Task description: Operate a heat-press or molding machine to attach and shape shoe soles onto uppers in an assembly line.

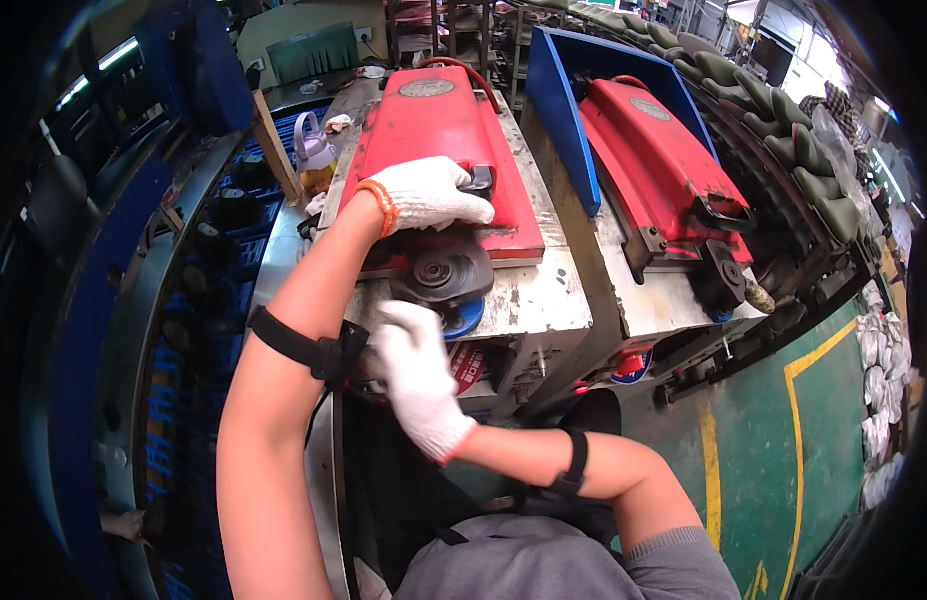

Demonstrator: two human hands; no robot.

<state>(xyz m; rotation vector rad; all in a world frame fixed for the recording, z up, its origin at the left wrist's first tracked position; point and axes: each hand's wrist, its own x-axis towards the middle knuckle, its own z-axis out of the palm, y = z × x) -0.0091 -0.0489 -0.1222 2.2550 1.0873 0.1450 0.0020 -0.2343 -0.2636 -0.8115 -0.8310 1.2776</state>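
Note:
A white knit glove with an orange cuff covers my left hand [433, 195], which rests on the front of a red machine cover [423, 130]. Its fingers curl beside a shiny black part [477, 181] at the cover's opening; what they grip is hidden. Below it, a dark round-centred metal piece [438, 272] projects from the machine above a blue base [464, 318]. My right hand [420, 375], also in a white glove, hangs in front of the machine, near my left forearm. Motion smears its fingers, and I cannot see anything held in it.
A second red machine [653, 140] with a blue guard [573, 110] stands to the right. Beyond it, a rack holds many olive-green curved pieces [813, 180]. A clear bottle with a lilac lid [313, 150] stands at left, near a wooden post [275, 150]. Yellow lines [711, 470] mark the green floor.

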